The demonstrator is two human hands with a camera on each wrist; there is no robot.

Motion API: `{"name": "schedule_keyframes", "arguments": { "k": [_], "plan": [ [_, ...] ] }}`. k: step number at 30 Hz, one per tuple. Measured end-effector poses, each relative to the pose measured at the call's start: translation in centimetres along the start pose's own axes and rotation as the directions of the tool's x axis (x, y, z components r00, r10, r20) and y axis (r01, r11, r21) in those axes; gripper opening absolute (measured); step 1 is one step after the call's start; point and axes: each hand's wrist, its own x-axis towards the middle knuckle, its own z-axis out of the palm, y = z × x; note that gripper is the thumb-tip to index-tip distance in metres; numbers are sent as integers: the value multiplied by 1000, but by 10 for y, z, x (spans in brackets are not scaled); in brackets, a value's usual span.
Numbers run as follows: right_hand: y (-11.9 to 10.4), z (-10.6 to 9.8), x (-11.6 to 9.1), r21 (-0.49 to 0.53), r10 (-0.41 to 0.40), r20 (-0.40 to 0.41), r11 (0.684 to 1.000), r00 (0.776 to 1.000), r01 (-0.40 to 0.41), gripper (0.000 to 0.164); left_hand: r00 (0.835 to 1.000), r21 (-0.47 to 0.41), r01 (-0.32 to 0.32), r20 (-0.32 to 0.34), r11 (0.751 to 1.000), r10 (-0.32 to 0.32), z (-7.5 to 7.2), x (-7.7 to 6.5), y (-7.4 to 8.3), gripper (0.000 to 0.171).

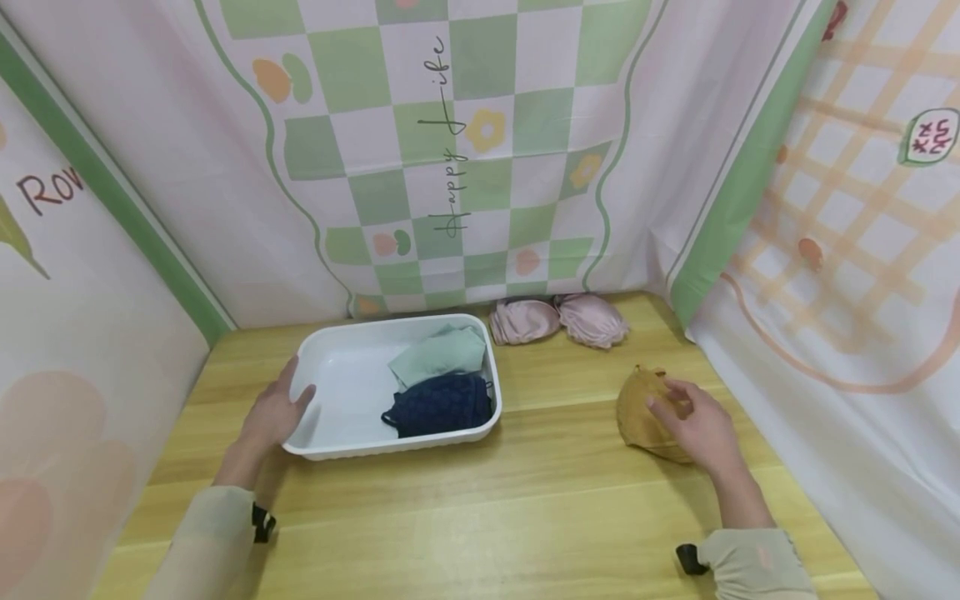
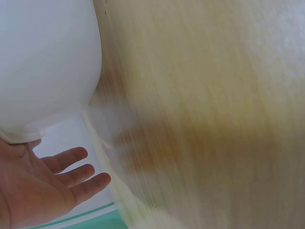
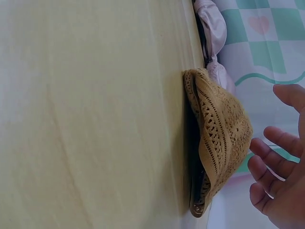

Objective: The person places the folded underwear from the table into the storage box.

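Observation:
A white tray (image 1: 330,383) sits left of centre on the table. In it lie a folded mint-green garment (image 1: 438,354) and, nearer the front, a folded navy bra (image 1: 438,406) with a small strap loop. My left hand (image 1: 276,412) rests against the tray's left rim, thumb toward the inside; in the left wrist view, several fingers (image 2: 78,174) extend straight below the rim. Over at the right, a tan openwork lace bra (image 3: 221,129), folded into one domed cup, lies on the table. My right hand (image 1: 701,425) hovers at its right side, fingers loosely bent and not gripping it.
A pale pink satin bra (image 1: 592,321) lies against the back edge, right of the tray. Printed curtains (image 1: 487,200) hang behind the wooden table (image 1: 465,517) and along both sides. Black wrist devices (image 1: 690,559) show at both cuffs.

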Motion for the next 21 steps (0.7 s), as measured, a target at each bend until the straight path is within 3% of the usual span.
{"name": "schedule_keyframes", "arguments": {
  "k": [12, 21],
  "plan": [
    [5, 4, -1, -145, 89, -28, 985, 996, -92, 87, 1000, -7, 7, 8, 1000, -7, -1, -1, 2, 79],
    [4, 7, -3, -281, 196, 62, 944, 979, -171, 114, 1000, 3, -7, 1, 1000, 7, -1, -1, 1, 79]
  ]
}}
